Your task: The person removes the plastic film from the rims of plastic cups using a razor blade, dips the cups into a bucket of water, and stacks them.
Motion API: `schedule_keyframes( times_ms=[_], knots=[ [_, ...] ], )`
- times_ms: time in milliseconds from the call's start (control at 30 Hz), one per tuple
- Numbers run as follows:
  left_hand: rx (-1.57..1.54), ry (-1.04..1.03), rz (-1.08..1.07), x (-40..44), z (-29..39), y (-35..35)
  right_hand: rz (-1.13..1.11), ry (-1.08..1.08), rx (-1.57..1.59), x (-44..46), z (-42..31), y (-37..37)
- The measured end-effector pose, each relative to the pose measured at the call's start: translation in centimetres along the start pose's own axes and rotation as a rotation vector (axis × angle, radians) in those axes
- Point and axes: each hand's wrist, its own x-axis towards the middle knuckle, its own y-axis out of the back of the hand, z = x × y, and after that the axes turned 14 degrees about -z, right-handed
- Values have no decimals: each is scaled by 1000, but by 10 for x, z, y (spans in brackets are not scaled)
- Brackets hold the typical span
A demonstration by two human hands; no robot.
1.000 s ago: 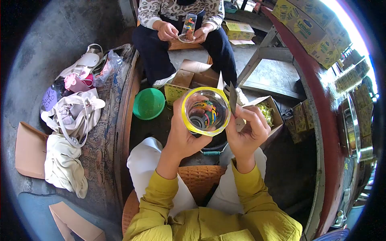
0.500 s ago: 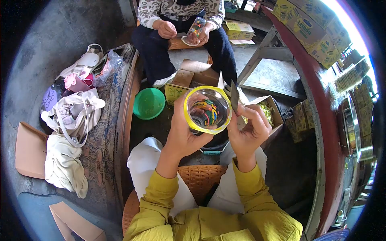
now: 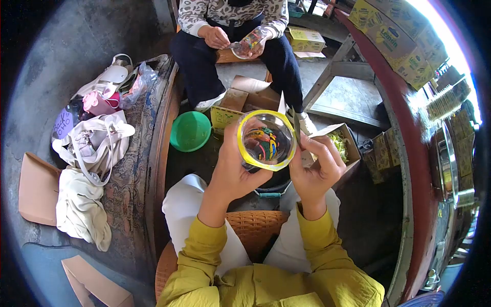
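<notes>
My left hand [image 3: 232, 166] is wrapped round a clear plastic cup [image 3: 265, 146] with a colourful print. The cup's mouth, ringed by a yellow rim [image 3: 247, 123], is tilted towards me. My right hand [image 3: 316, 161] pinches a thin, flat metal blade [image 3: 297, 123], seen almost edge-on at the right side of the rim. Whether the blade touches the rim, I cannot tell. Opposite me, a seated person holds a similar printed cup [image 3: 251, 42] in one hand and a small thin tool [image 3: 233, 45] in the other.
A green basin [image 3: 190, 131] and an open carton [image 3: 245, 94] stand on the floor ahead. To the right is a box of yellowish strips [image 3: 338, 146]. Bags [image 3: 97, 140] lie on the bench at left. Lemon cartons [image 3: 394, 38] are stacked at upper right.
The blade in my right hand has turned more edge-on and looks narrower. My cup has shifted slightly right. The other person's cup has tilted, and their tool hand has moved closer to its rim.
</notes>
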Motion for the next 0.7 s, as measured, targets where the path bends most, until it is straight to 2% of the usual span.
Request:
schedule_keyframes(
  times_ms=[267, 467, 567, 700],
  knots=[
    [0, -3, -116, 0, 3, 3, -29, -31, 52, 0, 3, 5],
    [-44, -90, -139, 0, -5, 6, -45, -51, 144, 0, 4, 6],
    [-110, -77, -35, -1, -7, 2, -53, -61, 130, 0, 1, 4],
    [-113, -71, -20, 0, -7, 6, -67, -40, 73, 0, -2, 4]
  ],
)
